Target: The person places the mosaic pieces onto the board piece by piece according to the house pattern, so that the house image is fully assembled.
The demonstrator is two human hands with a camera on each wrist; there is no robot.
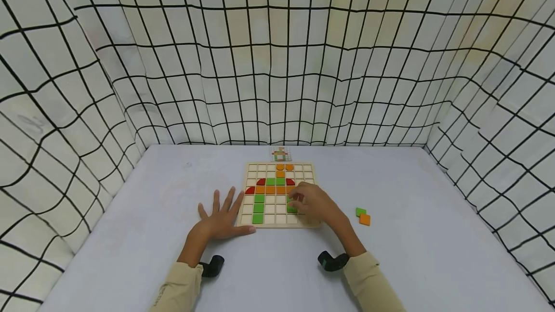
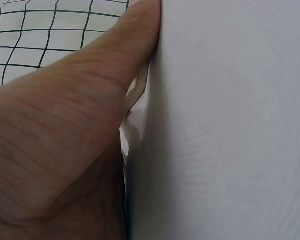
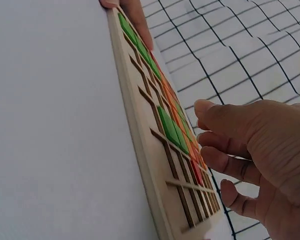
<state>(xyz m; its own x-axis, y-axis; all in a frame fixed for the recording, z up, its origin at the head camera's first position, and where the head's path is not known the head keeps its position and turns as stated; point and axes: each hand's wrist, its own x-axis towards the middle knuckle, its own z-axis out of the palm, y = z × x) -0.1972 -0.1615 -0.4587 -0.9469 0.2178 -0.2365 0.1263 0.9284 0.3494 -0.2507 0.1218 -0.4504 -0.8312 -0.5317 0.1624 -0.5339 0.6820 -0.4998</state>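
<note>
A wooden grid board (image 1: 280, 226) lies flat with green, orange and red tiles in some of its cells. My left hand (image 1: 222, 219) is spread at the board's near-left corner, thumb by the front edge and index finger along the left side. My right hand (image 1: 315, 201) is over the board's right part, fingers bent and nothing visible between them. Below it are green tiles (image 3: 172, 129) in a column; in the head view the hand partly covers them. A matching column of green tiles (image 1: 258, 208) stands on the left, below a row of orange tiles (image 1: 270, 189).
A small pattern card (image 1: 281, 153) lies just behind the board. To the right on the white table (image 1: 416, 254) are a loose green tile (image 1: 360, 212) and a loose orange tile (image 1: 365, 219). White walls with black netting (image 1: 277, 61) enclose the table's back and sides.
</note>
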